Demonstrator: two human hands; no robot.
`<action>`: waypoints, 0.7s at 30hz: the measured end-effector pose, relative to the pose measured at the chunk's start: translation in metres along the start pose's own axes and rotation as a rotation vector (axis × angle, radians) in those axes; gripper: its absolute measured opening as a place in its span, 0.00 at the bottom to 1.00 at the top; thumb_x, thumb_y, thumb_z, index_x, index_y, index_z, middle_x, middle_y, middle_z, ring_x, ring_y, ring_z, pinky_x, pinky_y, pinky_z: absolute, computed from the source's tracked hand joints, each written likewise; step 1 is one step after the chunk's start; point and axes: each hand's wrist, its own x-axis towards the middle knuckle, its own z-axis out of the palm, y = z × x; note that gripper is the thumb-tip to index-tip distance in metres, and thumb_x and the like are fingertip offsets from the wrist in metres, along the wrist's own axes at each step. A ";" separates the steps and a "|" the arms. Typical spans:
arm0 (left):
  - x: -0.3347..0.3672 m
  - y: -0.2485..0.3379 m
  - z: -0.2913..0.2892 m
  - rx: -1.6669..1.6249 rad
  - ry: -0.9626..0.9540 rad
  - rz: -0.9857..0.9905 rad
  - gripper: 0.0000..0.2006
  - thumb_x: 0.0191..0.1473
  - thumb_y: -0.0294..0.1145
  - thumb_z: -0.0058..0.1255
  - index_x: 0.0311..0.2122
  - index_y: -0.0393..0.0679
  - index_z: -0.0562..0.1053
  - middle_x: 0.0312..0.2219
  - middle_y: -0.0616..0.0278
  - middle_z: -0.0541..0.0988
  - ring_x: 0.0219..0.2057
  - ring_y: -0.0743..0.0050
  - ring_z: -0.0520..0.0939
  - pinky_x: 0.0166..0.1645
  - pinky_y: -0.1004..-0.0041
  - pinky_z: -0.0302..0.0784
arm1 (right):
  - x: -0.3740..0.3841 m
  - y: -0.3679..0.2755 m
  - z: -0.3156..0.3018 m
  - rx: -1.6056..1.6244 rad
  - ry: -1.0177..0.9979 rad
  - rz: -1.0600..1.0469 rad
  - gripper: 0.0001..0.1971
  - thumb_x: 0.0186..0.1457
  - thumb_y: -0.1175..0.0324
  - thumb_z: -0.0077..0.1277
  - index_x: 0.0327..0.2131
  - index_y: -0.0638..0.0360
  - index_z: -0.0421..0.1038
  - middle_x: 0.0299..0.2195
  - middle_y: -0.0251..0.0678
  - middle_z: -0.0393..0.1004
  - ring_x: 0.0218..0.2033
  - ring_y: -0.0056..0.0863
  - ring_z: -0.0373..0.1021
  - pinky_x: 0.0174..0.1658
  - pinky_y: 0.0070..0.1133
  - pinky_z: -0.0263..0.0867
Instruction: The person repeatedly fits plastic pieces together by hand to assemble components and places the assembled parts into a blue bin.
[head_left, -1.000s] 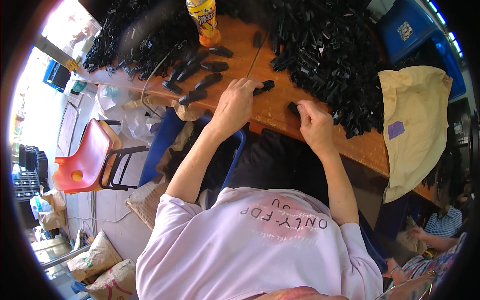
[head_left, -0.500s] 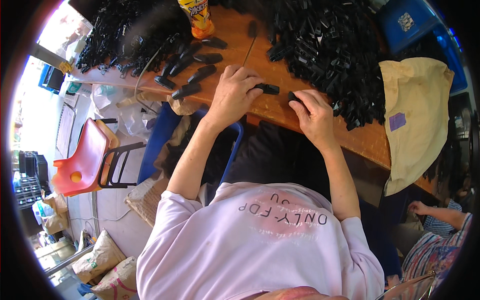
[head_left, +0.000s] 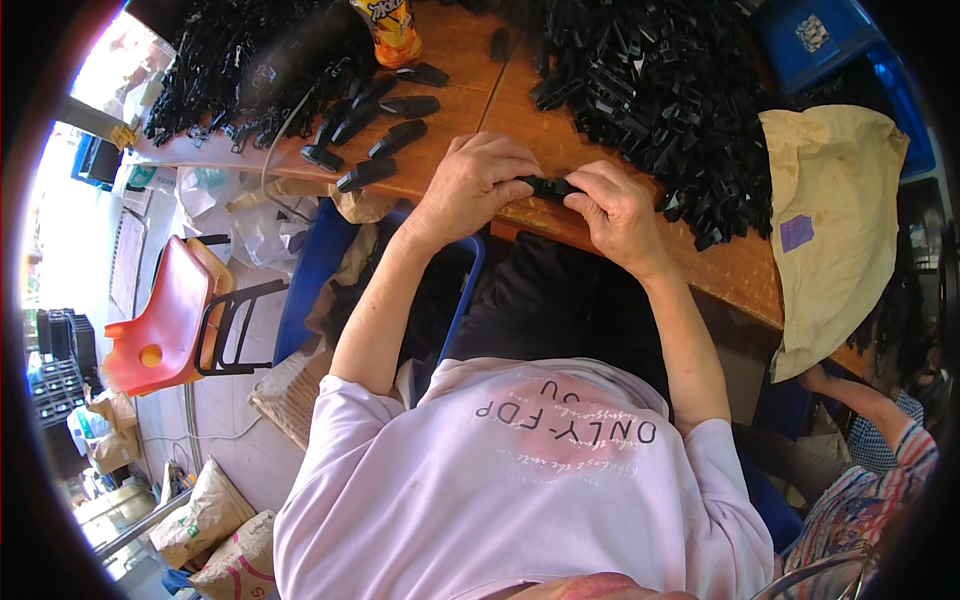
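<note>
Left hand (head_left: 478, 190) and right hand (head_left: 613, 212) closer than before. Black plastic parts (head_left: 547, 188), apart earlier, now meet between them, over the tabletop (head_left: 457, 100) near edge. Fingers on both hands pinched on the parts.

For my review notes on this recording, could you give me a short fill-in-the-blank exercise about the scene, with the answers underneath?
1. The left hand and right hand hold small pieces coloured ____.
2. In the picture, the large heap of parts lies to the ____ of the bottle.
3. The tan sack bears a patch coloured ____.
4. The red chair stands on the person's ____ side.

Missing words: black; right; purple; left.
</note>
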 end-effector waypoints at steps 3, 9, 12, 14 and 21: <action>0.006 0.001 0.003 -0.023 -0.010 0.019 0.11 0.53 0.30 0.65 0.42 0.40 0.84 0.46 0.60 0.85 0.53 0.57 0.81 0.63 0.58 0.68 | 0.010 -0.001 0.008 -0.071 -0.012 -0.104 0.07 0.55 0.74 0.65 0.37 0.62 0.78 0.33 0.39 0.77 0.36 0.44 0.77 0.37 0.36 0.72; -0.007 0.010 0.000 -0.003 0.074 -0.035 0.10 0.53 0.31 0.63 0.41 0.40 0.83 0.44 0.61 0.85 0.49 0.55 0.82 0.60 0.60 0.70 | 0.008 -0.014 0.020 -0.094 0.045 -0.121 0.09 0.54 0.71 0.65 0.38 0.59 0.78 0.35 0.37 0.77 0.36 0.43 0.76 0.36 0.36 0.72; -0.034 0.022 -0.029 0.019 0.033 -0.074 0.11 0.52 0.29 0.63 0.41 0.39 0.84 0.44 0.59 0.85 0.51 0.53 0.81 0.60 0.60 0.70 | -0.019 -0.020 0.005 -0.225 0.116 -0.138 0.12 0.56 0.69 0.65 0.44 0.56 0.80 0.40 0.37 0.78 0.38 0.39 0.78 0.38 0.35 0.74; -0.058 0.034 -0.060 0.148 -0.040 -0.226 0.14 0.51 0.26 0.64 0.44 0.37 0.83 0.48 0.55 0.84 0.54 0.50 0.81 0.61 0.59 0.71 | -0.036 -0.017 -0.016 -0.441 0.229 -0.076 0.14 0.58 0.69 0.65 0.47 0.55 0.80 0.43 0.37 0.78 0.40 0.38 0.78 0.40 0.33 0.76; -0.011 0.037 -0.073 0.170 0.281 -0.337 0.21 0.61 0.23 0.53 0.59 0.39 0.77 0.58 0.46 0.79 0.61 0.44 0.79 0.65 0.62 0.73 | -0.046 0.002 -0.033 -0.693 0.242 0.182 0.12 0.58 0.69 0.65 0.45 0.56 0.79 0.44 0.36 0.75 0.40 0.39 0.77 0.38 0.34 0.76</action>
